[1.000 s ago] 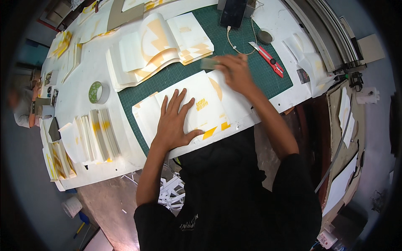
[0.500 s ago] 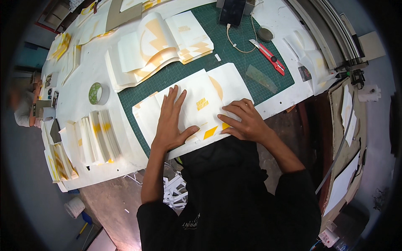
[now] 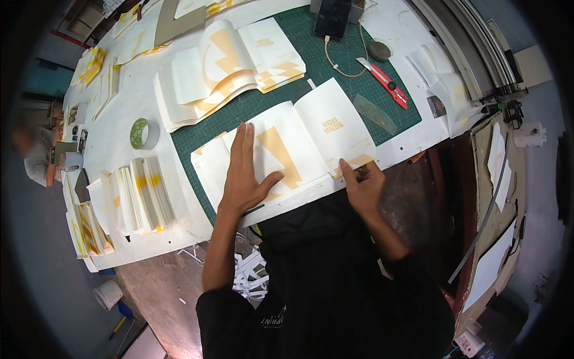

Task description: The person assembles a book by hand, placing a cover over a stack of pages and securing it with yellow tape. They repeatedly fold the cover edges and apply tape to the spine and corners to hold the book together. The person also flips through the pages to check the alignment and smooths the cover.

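Observation:
In front of me lie white folded sheets point(image 3: 323, 119) printed with pale orange shapes and lettering, partly over a green cutting mat point(image 3: 287, 84). My left hand point(image 3: 240, 179) rests flat on their left part, fingers stretched and the thumb held apart. At the lower right edge, my right hand point(image 3: 363, 184) pinches a printed sheet near its corner, with the other fingers curled in. Just beyond stands a stack of larger folded sheets point(image 3: 179, 81), its top leaves curling up. A red utility knife point(image 3: 387, 84) and a clear plastic strip point(image 3: 375, 113) lie to the right on the mat.
At left are a green-patterned tape roll point(image 3: 142, 134) and bundles of folded sheets point(image 3: 143, 194). A phone point(image 3: 331, 18) with a cable and a round dark object point(image 3: 379, 50) sit at the back. Paper offcuts point(image 3: 250, 272) lie below. Another person point(image 3: 39, 155) is far left.
My right hand has moved right and down, and the top sheet has turned over to the right with it. A different printed page now shows. My left hand stays nearly in place.

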The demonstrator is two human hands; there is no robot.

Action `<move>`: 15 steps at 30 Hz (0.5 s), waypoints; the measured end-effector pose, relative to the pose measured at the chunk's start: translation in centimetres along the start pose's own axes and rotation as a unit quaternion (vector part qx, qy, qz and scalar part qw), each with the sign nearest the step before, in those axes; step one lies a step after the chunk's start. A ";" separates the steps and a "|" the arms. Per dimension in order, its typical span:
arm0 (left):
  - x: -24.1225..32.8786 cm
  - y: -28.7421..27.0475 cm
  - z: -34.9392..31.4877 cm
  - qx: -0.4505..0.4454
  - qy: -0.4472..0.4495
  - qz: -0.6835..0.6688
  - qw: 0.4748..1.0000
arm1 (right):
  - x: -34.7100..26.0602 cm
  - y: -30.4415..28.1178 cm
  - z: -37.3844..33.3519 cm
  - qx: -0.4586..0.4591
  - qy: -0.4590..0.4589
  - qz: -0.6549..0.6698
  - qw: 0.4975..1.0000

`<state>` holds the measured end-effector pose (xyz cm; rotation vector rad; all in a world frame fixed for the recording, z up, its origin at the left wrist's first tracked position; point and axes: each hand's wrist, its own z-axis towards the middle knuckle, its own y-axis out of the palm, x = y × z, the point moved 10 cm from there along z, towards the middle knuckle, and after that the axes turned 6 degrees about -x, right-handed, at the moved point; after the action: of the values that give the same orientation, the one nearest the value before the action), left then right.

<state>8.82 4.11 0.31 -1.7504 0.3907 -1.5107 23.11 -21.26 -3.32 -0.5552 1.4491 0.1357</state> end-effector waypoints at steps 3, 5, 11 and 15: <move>1.7 1.0 1.1 -0.019 -0.043 0.116 0.992 | 0.2 -0.1 0.2 -0.013 0.034 0.064 0.997; 2.9 2.3 1.9 -0.018 -0.053 0.199 0.978 | 0.5 -0.2 0.0 -0.012 0.030 0.017 0.999; 6.5 7.1 2.6 -0.039 0.079 0.238 0.967 | 0.9 -0.6 0.0 -0.008 0.054 -0.020 0.998; 5.9 7.8 2.5 -0.042 0.082 0.233 0.968 | 1.4 -0.7 0.6 -0.010 0.045 -0.021 0.999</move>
<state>14.60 -4.07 -1.12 -1.4635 0.8944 -1.3073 24.14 -21.97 -4.44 -0.6145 1.5242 0.0934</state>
